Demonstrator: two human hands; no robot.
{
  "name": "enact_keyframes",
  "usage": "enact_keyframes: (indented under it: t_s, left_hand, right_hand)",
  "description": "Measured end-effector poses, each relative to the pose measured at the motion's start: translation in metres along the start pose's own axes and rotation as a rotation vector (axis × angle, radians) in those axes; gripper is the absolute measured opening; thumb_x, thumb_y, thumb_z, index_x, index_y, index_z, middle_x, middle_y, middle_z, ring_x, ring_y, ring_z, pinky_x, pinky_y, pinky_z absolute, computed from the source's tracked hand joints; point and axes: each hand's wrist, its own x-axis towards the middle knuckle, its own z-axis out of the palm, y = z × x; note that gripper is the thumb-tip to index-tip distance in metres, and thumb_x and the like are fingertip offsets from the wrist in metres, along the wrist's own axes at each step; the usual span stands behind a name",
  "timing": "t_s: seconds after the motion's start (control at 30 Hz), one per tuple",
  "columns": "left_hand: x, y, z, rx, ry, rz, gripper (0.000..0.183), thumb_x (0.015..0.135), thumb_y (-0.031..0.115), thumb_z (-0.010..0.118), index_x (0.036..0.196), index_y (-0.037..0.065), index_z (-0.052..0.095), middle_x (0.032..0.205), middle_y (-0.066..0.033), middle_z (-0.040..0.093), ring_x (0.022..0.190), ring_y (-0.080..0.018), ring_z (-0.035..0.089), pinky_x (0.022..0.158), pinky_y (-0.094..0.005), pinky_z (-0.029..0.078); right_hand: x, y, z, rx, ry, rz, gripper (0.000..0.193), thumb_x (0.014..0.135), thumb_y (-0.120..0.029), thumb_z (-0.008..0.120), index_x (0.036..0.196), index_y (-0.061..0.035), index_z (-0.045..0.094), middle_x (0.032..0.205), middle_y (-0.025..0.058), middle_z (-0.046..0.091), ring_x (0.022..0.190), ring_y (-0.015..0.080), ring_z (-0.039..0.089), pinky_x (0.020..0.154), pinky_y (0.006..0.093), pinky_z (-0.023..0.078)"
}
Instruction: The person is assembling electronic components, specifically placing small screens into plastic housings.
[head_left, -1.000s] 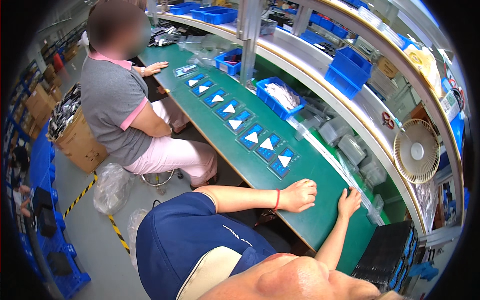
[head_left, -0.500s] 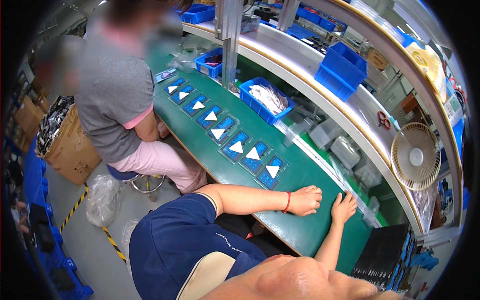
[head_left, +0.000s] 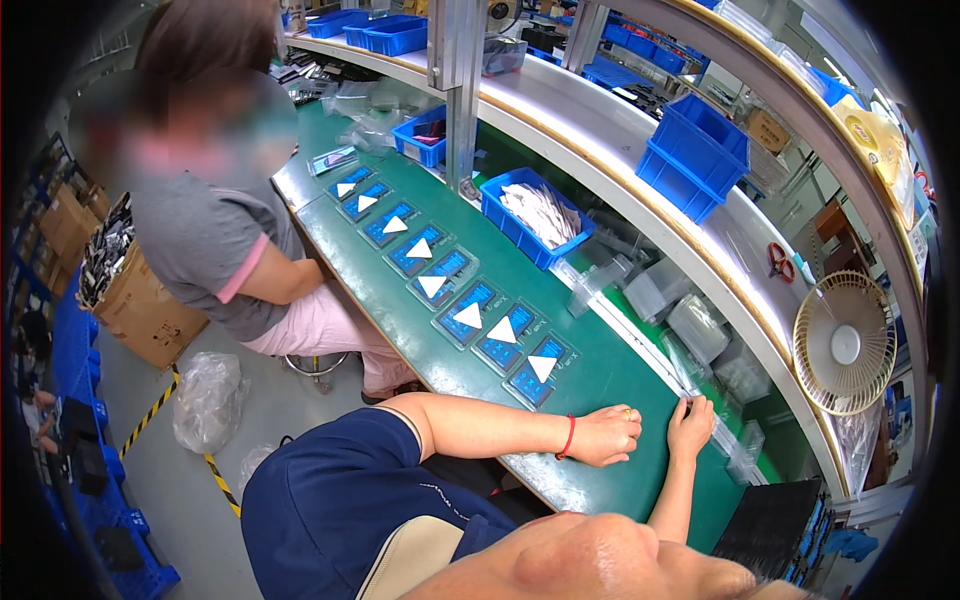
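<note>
My left hand (head_left: 605, 436), with a red cord at the wrist, rests on the green tabletop (head_left: 620, 345), its fingers curled in and nothing visible in them. To its right, my right hand (head_left: 690, 426) lies by the table's far rail, fingers bent and drawn together near the thumb. A small dark spot shows at those fingertips; I cannot make out what it is. Beyond my left hand, a slanting row of several flat clear packs with blue panels and white triangles runs away to the far left. The nearest blue pack (head_left: 530, 383) lies apart from both hands.
A person in a grey top (head_left: 215, 230) sits at the left. Along the far edge stand a blue bin (head_left: 545, 255) of white slips and clear plastic boxes (head_left: 697, 328). A round fan (head_left: 845, 342) and red-handled scissors (head_left: 781, 262) are to the right. Black stacked trays (head_left: 765, 515) stand near right.
My right hand's fingers, stretched out before, are now bent together. My left hand sits slightly lower in the picture. The seated person has straightened and leaned left; the view has shifted a little.
</note>
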Motion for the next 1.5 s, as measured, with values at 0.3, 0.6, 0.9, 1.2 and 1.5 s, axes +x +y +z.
enact_keyframes:
  t_s: [0.3,0.6,0.9,1.2,1.5]
  left_hand:
    - [-0.002,0.001,-0.001,-0.085,-0.079,-0.058,0.013,0.076,0.018,0.070,0.076,0.006,0.064,0.089,-0.0078,0.058,0.099,-0.0279,0.054,0.087,-0.0405,0.043]
    - [0.000,0.002,-0.003,-0.094,-0.084,-0.077,0.014,0.078,0.018,0.069,0.075,0.006,0.063,0.089,-0.0080,0.059,0.097,-0.0272,0.055,0.084,-0.0400,0.044]
    - [0.000,0.002,-0.004,-0.092,-0.099,-0.088,0.014,0.079,0.019,0.069,0.075,0.006,0.064,0.088,-0.0079,0.060,0.096,-0.0267,0.056,0.083,-0.0402,0.044]
    - [0.001,0.002,-0.004,-0.093,-0.125,-0.085,0.015,0.080,0.020,0.067,0.075,0.007,0.063,0.084,-0.0083,0.058,0.091,-0.0277,0.055,0.083,-0.0411,0.044]
    - [-0.001,0.000,-0.002,-0.097,-0.112,-0.101,0.014,0.080,0.020,0.067,0.076,0.007,0.064,0.084,-0.0082,0.057,0.091,-0.0278,0.055,0.083,-0.0415,0.045]
  right_hand:
    - [-0.005,0.004,-0.010,0.079,-0.011,-0.094,0.015,0.083,-0.014,0.062,0.096,-0.0049,0.061,0.094,0.0138,0.056,0.092,0.0333,0.055,0.080,0.0423,0.040]
    - [-0.006,0.004,-0.013,0.090,-0.028,-0.063,0.016,0.084,-0.015,0.062,0.098,-0.0063,0.062,0.094,0.0132,0.057,0.091,0.0325,0.055,0.080,0.0414,0.040]
    - [-0.007,0.003,-0.013,0.088,-0.030,-0.066,0.017,0.084,-0.015,0.062,0.099,-0.0067,0.062,0.093,0.0129,0.056,0.091,0.0320,0.055,0.079,0.0412,0.040]
    - [-0.008,0.006,-0.016,0.078,-0.043,-0.077,0.017,0.085,-0.014,0.062,0.100,-0.0058,0.062,0.097,0.0130,0.057,0.096,0.0325,0.055,0.083,0.0418,0.040]
    - [-0.007,0.005,-0.013,0.079,-0.040,-0.089,0.018,0.084,-0.014,0.062,0.100,-0.0050,0.062,0.097,0.0130,0.057,0.096,0.0323,0.055,0.083,0.0419,0.040]
